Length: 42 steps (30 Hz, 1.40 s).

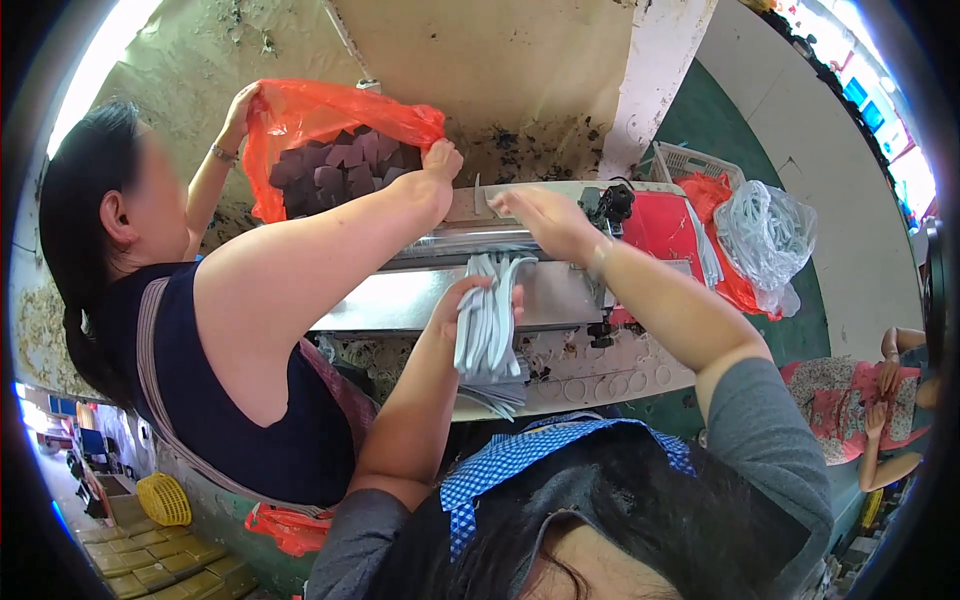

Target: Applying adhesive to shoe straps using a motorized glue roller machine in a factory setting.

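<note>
My left hand (447, 305) grips a bundle of pale grey, flat, bendy strips (487, 325) in front of a machine with a shiny metal roller (470, 241). The strips hang down over the machine's metal front plate (385, 300). Slightly blurred, my right hand (548, 222) is over the far side of the roller, fingers stretched to the left, with nothing visible in them. Close to its fingertips is a thin greyish sliver (478, 194). More grey strips (497, 397) lie below the held bundle.
At left, a co-worker's hands (440, 160) hold a red plastic bag (275, 130) around dark brown pieces (345, 165). A black knob assembly (612, 205) stands by my right forearm. To the right are a white crate (690, 160) and a clear bag (765, 235). Another person (850, 400) is farther right.
</note>
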Available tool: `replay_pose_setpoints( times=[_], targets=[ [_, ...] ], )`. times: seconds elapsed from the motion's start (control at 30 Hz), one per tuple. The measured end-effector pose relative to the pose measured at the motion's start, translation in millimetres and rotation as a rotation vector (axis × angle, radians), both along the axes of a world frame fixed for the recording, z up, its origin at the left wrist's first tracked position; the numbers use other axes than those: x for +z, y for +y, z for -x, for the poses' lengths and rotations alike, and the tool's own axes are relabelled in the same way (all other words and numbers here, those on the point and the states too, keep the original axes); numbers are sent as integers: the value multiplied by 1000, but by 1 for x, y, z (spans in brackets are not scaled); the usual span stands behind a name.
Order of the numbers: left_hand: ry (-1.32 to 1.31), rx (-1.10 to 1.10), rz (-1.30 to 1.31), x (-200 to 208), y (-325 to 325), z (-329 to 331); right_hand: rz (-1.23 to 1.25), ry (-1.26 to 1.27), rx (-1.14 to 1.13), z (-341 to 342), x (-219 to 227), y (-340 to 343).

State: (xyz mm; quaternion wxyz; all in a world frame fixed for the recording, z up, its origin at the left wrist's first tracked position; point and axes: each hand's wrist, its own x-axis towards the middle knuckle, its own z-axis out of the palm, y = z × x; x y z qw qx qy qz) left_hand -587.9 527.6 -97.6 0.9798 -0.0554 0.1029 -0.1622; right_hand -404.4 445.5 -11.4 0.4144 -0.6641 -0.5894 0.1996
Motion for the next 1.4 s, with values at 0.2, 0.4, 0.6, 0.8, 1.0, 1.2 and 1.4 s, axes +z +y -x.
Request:
replay_pose_setpoints(
  times=[0.2, 0.4, 0.6, 0.8, 1.0, 1.2, 1.4],
  targets=[
    [129, 95, -46, -10, 33, -26, 610, -87, 195, 11, -22, 92],
    [14, 221, -124, 14, 8, -14, 644, 55, 264, -6, -81, 121],
    [212, 193, 71, 24, 9, -26, 999, 189, 273, -41, -96, 167],
    [161, 231, -120, 11, -13, 0, 627, -144, 288, -16, -95, 132],
    [28, 226, -110, 6, -35, 36, 571, -37, 98, 2, -23, 90],
    [-546, 438, 254, -61, -35, -2, -241, -382, 129, 80, -19, -39],
    [-151, 286, -78, 73, -143, -56, -493, -473, -187, 21, -12, -192]
  ],
)
